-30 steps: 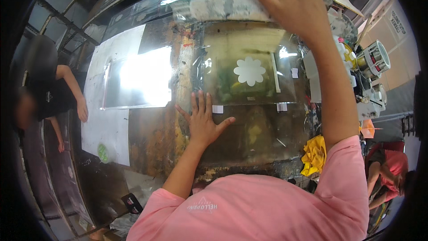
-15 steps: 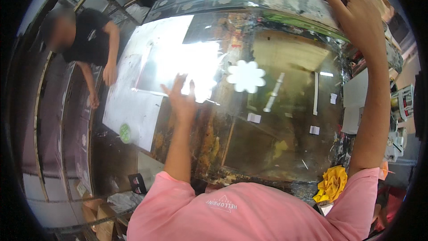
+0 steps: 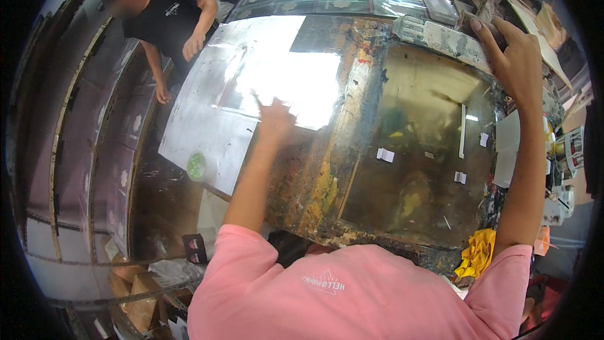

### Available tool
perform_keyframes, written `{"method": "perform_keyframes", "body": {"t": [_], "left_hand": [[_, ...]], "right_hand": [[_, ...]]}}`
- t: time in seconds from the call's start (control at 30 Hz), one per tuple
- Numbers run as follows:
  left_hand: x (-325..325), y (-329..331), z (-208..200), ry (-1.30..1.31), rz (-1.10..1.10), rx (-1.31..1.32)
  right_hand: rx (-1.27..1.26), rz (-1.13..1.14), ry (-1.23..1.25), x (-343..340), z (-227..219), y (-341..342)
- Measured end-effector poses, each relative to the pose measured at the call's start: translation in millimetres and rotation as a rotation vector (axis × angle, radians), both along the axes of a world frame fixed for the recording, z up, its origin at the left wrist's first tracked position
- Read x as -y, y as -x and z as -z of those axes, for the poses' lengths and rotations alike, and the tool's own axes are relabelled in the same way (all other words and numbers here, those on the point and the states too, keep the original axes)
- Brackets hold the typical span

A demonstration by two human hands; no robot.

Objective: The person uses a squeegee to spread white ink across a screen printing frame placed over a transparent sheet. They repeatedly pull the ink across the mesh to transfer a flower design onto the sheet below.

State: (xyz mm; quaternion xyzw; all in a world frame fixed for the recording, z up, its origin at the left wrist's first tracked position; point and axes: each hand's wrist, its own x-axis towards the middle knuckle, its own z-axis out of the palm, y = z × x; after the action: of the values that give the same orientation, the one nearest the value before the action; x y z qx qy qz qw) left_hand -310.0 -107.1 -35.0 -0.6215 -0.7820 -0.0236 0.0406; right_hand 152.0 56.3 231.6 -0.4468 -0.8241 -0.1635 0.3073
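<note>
My left hand is over the bright, glossy clear sheet on the left of the worktable. Its fingers look spread, though slightly blurred, and I cannot tell whether they touch the sheet. Glare hides most of the sheet's surface. At the far right my right hand is curled, thumb and fingers around a dark block-like part at the end of a paint-stained grey bar. Beside that bar lies a glass-like brown panel with small white tabs and a white strip on it.
Across the table's left end stands a person in black. A round green-and-white container sits on a white board. A crumpled yellow cloth lies by my right arm. Tubs stand at right; racks line the left.
The clear sheet with the white flower shape has left the brown panel; the flower is no longer visible there. The grey bar is now nearer the panel. My view has shifted.
</note>
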Motion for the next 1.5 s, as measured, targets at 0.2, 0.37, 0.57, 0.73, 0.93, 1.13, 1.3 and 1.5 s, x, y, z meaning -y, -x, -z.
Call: {"method": "perform_keyframes", "body": {"t": [0.2, 0.37, 0.57, 0.73, 0.93, 1.13, 1.3, 1.5], "left_hand": [[-27.6, -82.3, 16.0, 0.079, -0.113, 0.096], [-49.5, -88.9, -30.3, -0.144, 0.041, 0.139], [-43.3, -231.8, -13.4, 0.016, 0.327, 0.236], [-48.7, -304.4, 20.8, 0.021, 0.52, 0.223], [-71.9, -410.4, 32.2, -0.025, 0.62, 0.24], [-74.2, -445.9, 42.7, -0.046, 0.634, 0.259], [-95.9, -450.4, 52.0, -0.145, 0.693, 0.326], [-101.2, -452.3, 56.4, -0.171, 0.712, 0.344]], "right_hand": [[-0.055, -0.032, 0.024, -11.3, 9.3, -0.3], [-0.06, 0.022, 0.134, -20.1, -0.4, 4.2], [-0.141, 0.049, 0.315, -17.6, -13.5, -14.8], [-0.054, -0.029, -0.096, -21.1, 18.8, -26.8], [-0.026, -0.085, 0.061, -31.6, 10.6, -42.2], [-0.022, -0.09, 0.084, -50.5, 7.9, -51.2], [-0.03, -0.014, 0.05, -80.0, 9.3, -48.1], [-0.057, -0.009, 0.101, -85.0, 5.1, -48.2]]}}
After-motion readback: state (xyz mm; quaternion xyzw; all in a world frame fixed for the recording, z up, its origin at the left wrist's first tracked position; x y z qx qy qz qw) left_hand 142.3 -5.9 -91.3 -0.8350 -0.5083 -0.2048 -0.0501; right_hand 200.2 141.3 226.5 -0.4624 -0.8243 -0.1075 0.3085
